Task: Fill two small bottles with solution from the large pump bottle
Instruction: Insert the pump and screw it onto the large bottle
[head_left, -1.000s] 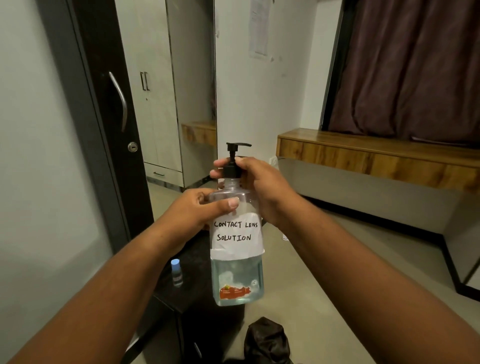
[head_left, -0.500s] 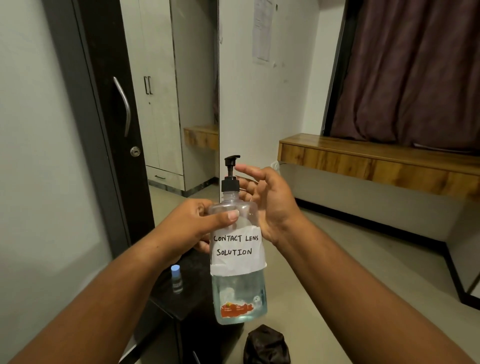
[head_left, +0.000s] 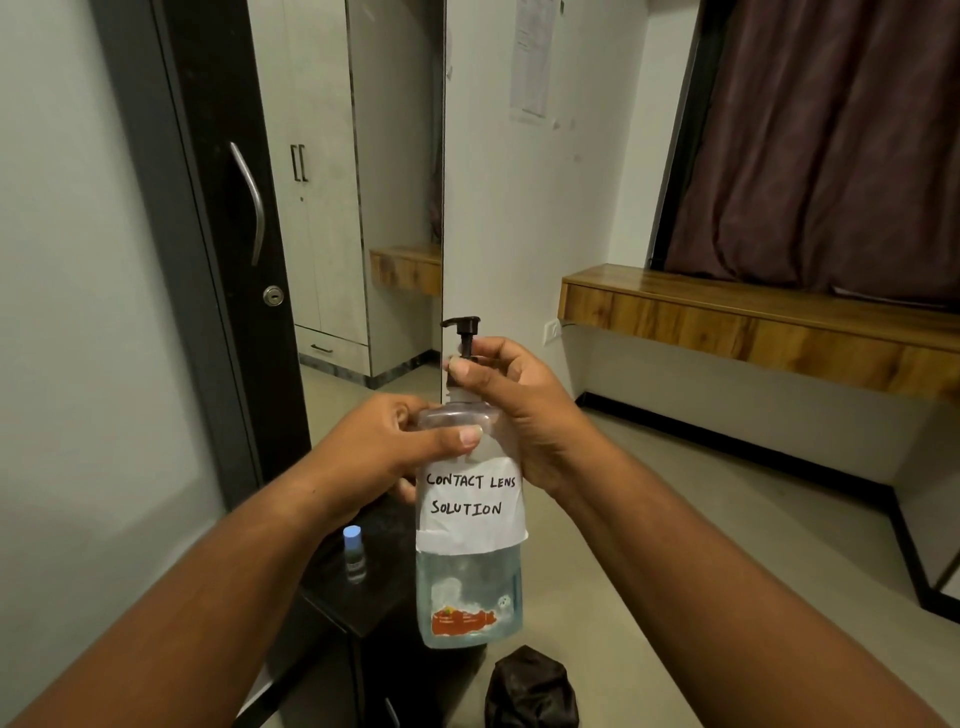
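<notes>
Head view shows the large clear plastic pump bottle, carrying a white hand-lettered paper label reading "CONTACT LENS SOLUTION", held upright in mid-air in front of the person, with its long axis near vertical and the black pump head at the top. The bottle appears roughly a third full of pale liquid.

The left hand is wrapped around the bottle's shoulder, thumb across the front face just above the label, fingers closed on the body. The right hand is closed around the black collar at the neck, thumb and fingertips pinching it directly below the spout; the spout stands clear above the fingers and points to the person's left.

One small clear bottle with a pale blue cap stands upright on the dark cabinet top, below and to the left of the large bottle, well apart from both hands and still capped. A second small bottle is not visible. A crumpled dark bag lies on the floor beneath.

Judgement: the grip suggests the collar is being turned about the vertical axis, either to unlock or to unscrew the pump. The right hand does the turning; the left hand must resist rotation. The left hand lies nearer the small bottle.
</notes>
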